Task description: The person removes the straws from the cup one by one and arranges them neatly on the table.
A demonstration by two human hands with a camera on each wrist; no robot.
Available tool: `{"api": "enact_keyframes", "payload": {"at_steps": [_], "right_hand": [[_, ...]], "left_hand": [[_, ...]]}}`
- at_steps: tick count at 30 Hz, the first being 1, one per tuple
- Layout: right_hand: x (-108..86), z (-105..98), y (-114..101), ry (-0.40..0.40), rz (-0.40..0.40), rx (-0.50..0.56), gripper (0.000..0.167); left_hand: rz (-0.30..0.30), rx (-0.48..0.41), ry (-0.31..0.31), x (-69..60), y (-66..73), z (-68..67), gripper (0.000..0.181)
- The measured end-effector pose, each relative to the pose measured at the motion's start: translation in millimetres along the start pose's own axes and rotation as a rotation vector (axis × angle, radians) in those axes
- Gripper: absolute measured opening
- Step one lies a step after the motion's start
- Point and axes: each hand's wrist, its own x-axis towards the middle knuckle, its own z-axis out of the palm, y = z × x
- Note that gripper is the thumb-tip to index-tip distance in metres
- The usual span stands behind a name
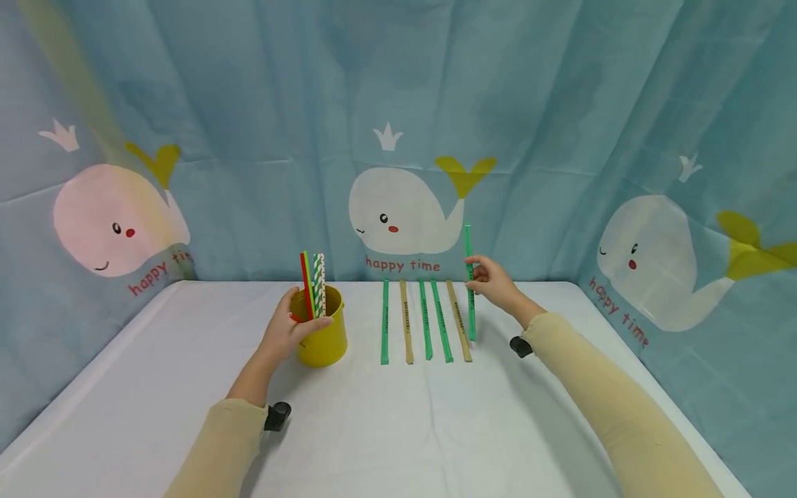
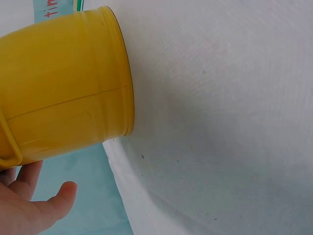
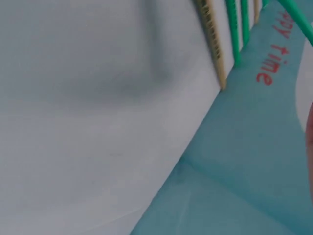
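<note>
My left hand (image 1: pixel 280 337) grips a yellow bucket (image 1: pixel 325 344) near its rim. Red, light green, green-striped (image 1: pixel 319 280) and dotted straws stand in it. In the left wrist view the hand (image 2: pixel 34 205) is beside the bucket (image 2: pixel 63 83), its fingertips partly hidden. My right hand (image 1: pixel 496 285) pinches a green wrapped straw (image 1: pixel 471 319), held nearly upright at the right of a row. That row has green (image 1: pixel 385 325) and tan (image 1: pixel 407 325) wrapped straws lying on the table. The right wrist view shows the held straw (image 3: pixel 299 20) and a sliver of hand (image 3: pixel 310 152).
A white cloth (image 1: pixel 373 429) covers the table. Blue curtains with whale prints (image 1: pixel 405 211) hang behind it and at both sides. A black wrist camera (image 1: pixel 277 416) is on the left wrist, another (image 1: pixel 521 346) on the right.
</note>
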Motion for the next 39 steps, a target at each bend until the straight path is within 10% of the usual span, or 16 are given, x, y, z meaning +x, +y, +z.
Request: {"api": "enact_keyframes", "payload": {"at_steps": [22,39], "right_hand": [[7.4,1,56,-0.208,0.254,-0.053,0.060],[10.0,2,54,-0.339,0.301,-0.267,0.064]], "left_hand": [[0.004,-0.003,0.021,-0.7,-1.7,1.1,0.095],[0.008,-0.006,0.014,-2.8,-1.6,1.1,0.097]]}}
